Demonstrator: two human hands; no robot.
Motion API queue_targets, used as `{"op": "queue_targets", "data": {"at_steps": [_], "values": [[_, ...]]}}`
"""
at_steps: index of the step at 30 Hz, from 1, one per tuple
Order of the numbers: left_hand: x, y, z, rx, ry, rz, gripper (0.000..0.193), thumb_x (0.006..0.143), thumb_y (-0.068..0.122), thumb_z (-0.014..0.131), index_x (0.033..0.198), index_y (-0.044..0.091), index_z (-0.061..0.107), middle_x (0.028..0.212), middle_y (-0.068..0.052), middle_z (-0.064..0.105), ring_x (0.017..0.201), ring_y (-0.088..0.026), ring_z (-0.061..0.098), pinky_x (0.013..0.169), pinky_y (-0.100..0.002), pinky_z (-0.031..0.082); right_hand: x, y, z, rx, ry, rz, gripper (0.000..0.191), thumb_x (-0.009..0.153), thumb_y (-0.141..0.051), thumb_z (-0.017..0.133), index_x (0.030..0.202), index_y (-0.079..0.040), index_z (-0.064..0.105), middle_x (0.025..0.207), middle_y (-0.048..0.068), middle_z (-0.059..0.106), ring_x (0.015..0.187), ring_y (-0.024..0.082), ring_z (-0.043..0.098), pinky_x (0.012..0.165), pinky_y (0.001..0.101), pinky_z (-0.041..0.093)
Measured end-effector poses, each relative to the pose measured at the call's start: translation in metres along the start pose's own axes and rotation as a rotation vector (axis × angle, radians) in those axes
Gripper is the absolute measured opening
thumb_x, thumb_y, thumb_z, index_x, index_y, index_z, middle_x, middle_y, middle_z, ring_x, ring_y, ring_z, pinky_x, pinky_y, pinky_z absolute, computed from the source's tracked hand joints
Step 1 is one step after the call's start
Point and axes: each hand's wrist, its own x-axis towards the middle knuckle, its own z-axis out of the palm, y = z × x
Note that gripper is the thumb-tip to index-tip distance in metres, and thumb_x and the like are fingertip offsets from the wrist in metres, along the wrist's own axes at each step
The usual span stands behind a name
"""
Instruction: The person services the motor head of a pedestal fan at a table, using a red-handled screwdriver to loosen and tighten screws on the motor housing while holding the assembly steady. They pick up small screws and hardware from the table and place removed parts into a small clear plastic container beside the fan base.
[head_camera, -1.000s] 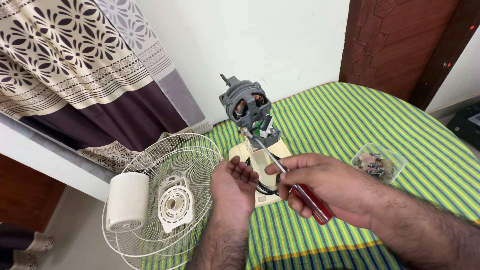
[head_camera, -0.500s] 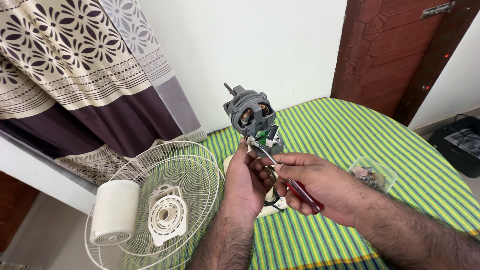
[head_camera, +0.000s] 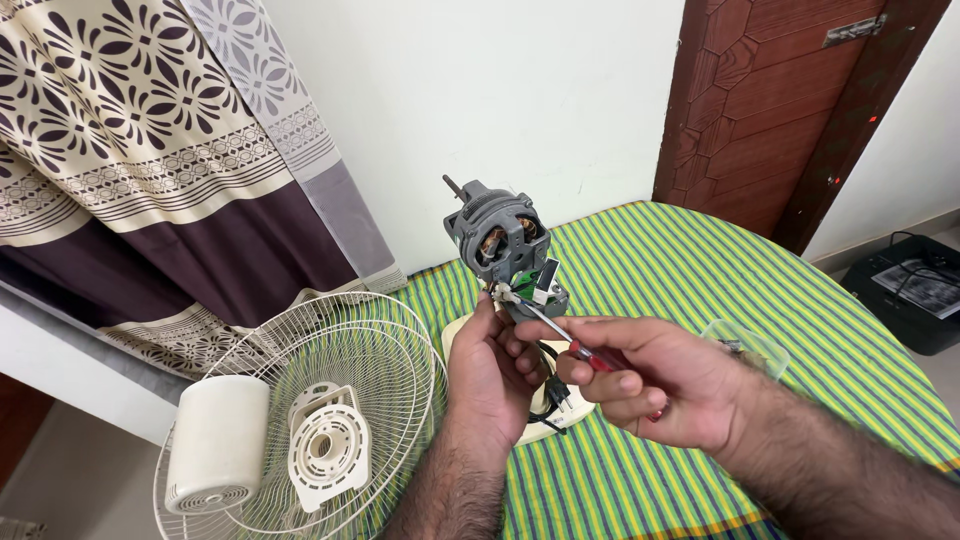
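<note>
Your right hand (head_camera: 660, 385) is clenched round the red handle of a slim steel-shafted screwdriver (head_camera: 560, 335), its tip angled up into the base of the grey metal fan motor (head_camera: 500, 240); your left hand (head_camera: 490, 375) wraps the neck just beneath the motor, seemingly to steady it against the tool; the motor stands upright over a cream plastic base (head_camera: 455, 335) on the green-and-yellow striped cloth (head_camera: 700, 270), its casing off, copper windings and a bare shaft showing; beside it lie a white wire fan guard (head_camera: 380, 345), a cream cylindrical cover (head_camera: 215, 445) and a clear plastic tub (head_camera: 750, 345).
</note>
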Motion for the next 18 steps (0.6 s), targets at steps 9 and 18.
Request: {"op": "queue_targets", "data": {"at_steps": [9,18], "values": [[0.012,-0.016,-0.017,0.010,-0.070,-0.017,0.030,0.096,0.034,0.052,0.079,0.010,0.058,0.066,0.001,0.046,0.060,-0.014,0.043,0.056,-0.031,0.036,0.004,0.019,0.008,-0.126,0.208,-0.079,0.022,0.100,-0.020,0.048,0.113,-0.008,0.061,0.071,0.003,0.053,0.041,0.005,0.039,0.030,0.0181,0.029],[0.007,-0.016,-0.007,0.181,-0.081,0.080,0.026,0.093,0.030,0.053,0.076,0.010,0.056,0.067,-0.001,0.050,0.059,-0.015,0.044,0.052,-0.034,0.036,0.001,0.016,0.031,-0.353,0.382,-0.134,0.021,0.101,-0.019,0.054,0.110,-0.001,0.062,0.064,0.003,0.051,0.040,0.005,0.036,0.032,0.0204,0.027]]}}
